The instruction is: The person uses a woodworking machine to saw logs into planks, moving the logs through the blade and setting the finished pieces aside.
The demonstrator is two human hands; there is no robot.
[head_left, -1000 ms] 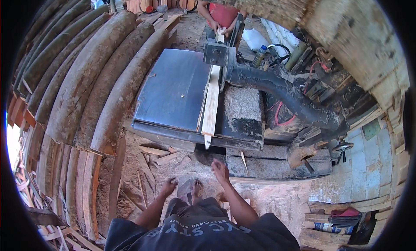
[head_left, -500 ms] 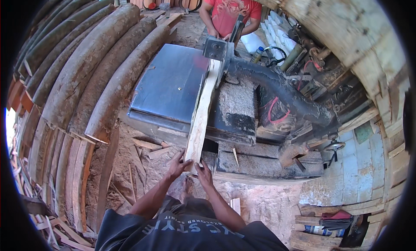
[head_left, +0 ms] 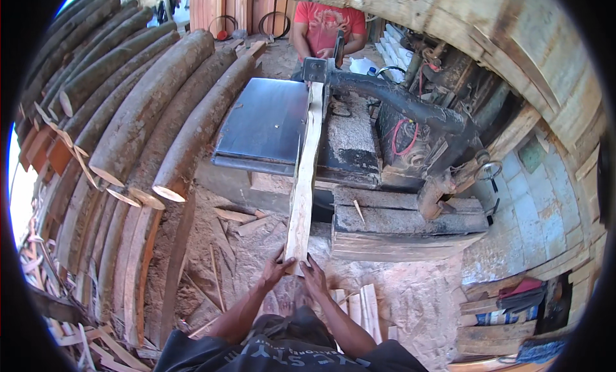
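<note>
A long pale board with uneven, bark-edged sides lies partly on the dark metal table of a band saw. Its far end reaches the upright guide block, and its near end juts out past the table toward me. My left hand grips the near end from the left, thumb on top. On the opposite edge, my right hand holds the same end with its thumb along the top. The fingers beneath the board are mostly hidden.
Thick logs are stacked at left. A co-worker in a red shirt stands behind the saw. Sawdust-covered beams lie at its front right, near a handwheel. Offcuts and wood scraps litter the floor.
More of the board now extends from the table's near edge toward me, both hands still holding it. My view has moved back, showing more floor and offcuts.
</note>
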